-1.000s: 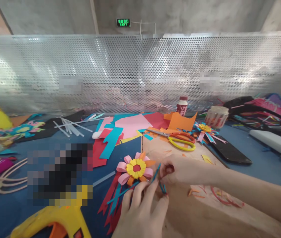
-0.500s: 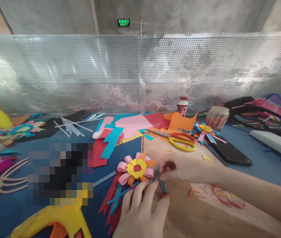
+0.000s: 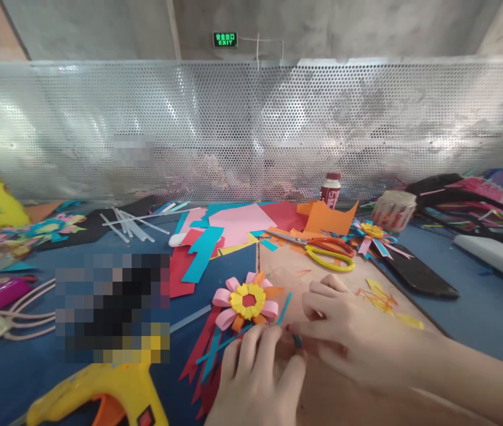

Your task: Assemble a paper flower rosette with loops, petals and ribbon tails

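Note:
Low over the board, my left hand pinches a narrow blue paper strip between thumb and fingers. Part of the strip forms a small bent loop by the thumb tip; one end sticks up past the fingers. From the right, my right hand reaches in with its index fingertip at the folded strip, the other fingers curled; its thumb is mostly hidden. Just beyond my left fingers lies a paper flower with pink loops, orange petals and a yellow centre, red and blue tails running below it.
A yellow glue gun lies at front left, partly blurred out. Scissors, coloured paper sheets, a phone, another paper flower, a bottle and a jar stand or lie farther back. A perforated metal screen closes the far side.
My right hand has turned and come down, its index fingertip now at the folded blue strip. My left hand keeps its place beside the flower. The view has shifted slightly.

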The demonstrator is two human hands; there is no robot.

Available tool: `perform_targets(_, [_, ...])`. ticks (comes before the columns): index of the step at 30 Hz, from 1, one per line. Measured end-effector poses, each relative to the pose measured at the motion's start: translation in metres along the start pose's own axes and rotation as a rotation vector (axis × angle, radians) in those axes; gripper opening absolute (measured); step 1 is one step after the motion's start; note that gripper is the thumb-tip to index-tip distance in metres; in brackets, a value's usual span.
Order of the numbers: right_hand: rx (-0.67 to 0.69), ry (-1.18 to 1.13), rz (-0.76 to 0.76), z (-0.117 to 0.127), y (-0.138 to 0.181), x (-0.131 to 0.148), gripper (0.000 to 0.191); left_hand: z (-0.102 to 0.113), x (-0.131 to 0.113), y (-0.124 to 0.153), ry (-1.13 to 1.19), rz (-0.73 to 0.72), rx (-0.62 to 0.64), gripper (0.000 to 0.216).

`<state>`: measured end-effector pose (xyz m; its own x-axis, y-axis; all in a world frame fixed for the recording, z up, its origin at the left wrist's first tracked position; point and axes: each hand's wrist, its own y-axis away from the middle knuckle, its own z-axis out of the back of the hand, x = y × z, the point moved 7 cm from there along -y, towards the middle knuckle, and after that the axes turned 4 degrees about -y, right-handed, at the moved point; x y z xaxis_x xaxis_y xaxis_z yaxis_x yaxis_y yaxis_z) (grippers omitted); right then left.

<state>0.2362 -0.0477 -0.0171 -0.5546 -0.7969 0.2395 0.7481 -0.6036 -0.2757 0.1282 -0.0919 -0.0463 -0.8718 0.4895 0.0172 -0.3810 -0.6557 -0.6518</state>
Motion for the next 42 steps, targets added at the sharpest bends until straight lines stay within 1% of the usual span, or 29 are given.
perform_targets(4, [0.032, 0.043, 0.012, -0.007, -0.001, -0.003, 0.016, -0.003, 0.001, 0.002, 0.004, -0.008, 0.014, 0.016])
perform_targets(9, [0.049, 0.027, -0.010, -0.009, 0.001, -0.005, 0.014, -0.003, 0.001, 0.002, 0.014, -0.020, -0.009, 0.018])
perform_targets(11, [0.027, -0.001, -0.012, -0.005, 0.001, -0.005, 0.017, -0.003, 0.001, 0.002, 0.018, -0.018, -0.021, 0.020])
perform_targets(14, [-0.041, -0.007, 0.008, 0.002, 0.001, -0.004, 0.025, -0.002, 0.001, 0.002, 0.022, -0.005, -0.018, 0.021])
perform_targets(16, [-0.058, 0.006, 0.010, 0.005, 0.001, -0.004, 0.026, -0.002, 0.001, 0.002, 0.022, 0.001, -0.007, 0.021])
perform_targets(21, [0.049, 0.060, -0.021, -0.004, 0.002, -0.003, 0.014, -0.003, 0.001, 0.001, 0.032, 0.004, 0.034, 0.016])
perform_targets(24, [0.049, 0.140, 0.046, -0.007, 0.003, 0.001, 0.011, -0.003, 0.002, 0.001, 0.035, 0.004, 0.050, 0.016])
perform_targets(27, [0.015, 0.230, 0.154, -0.006, 0.005, 0.008, 0.011, -0.003, 0.002, 0.001, 0.032, 0.000, 0.063, 0.015])
perform_targets(28, [0.000, 0.231, 0.159, -0.004, 0.005, 0.008, 0.012, -0.003, 0.002, 0.001, 0.028, -0.002, 0.061, 0.015])
perform_targets(31, [-0.041, 0.149, 0.090, 0.004, 0.007, 0.004, 0.017, -0.002, 0.002, 0.001, 0.025, -0.009, 0.037, 0.016])
perform_targets(33, [-0.044, 0.100, 0.040, 0.007, 0.009, 0.002, 0.017, -0.002, 0.001, 0.001, 0.031, -0.012, 0.026, 0.018])
perform_targets(38, [0.015, 0.071, 0.003, 0.001, 0.012, 0.001, 0.019, -0.003, 0.003, 0.001, 0.043, 0.005, 0.033, 0.019])
perform_targets(42, [-0.032, 0.060, -0.008, 0.006, 0.013, 0.001, 0.023, -0.001, 0.003, 0.001, 0.087, 0.009, 0.041, 0.018])
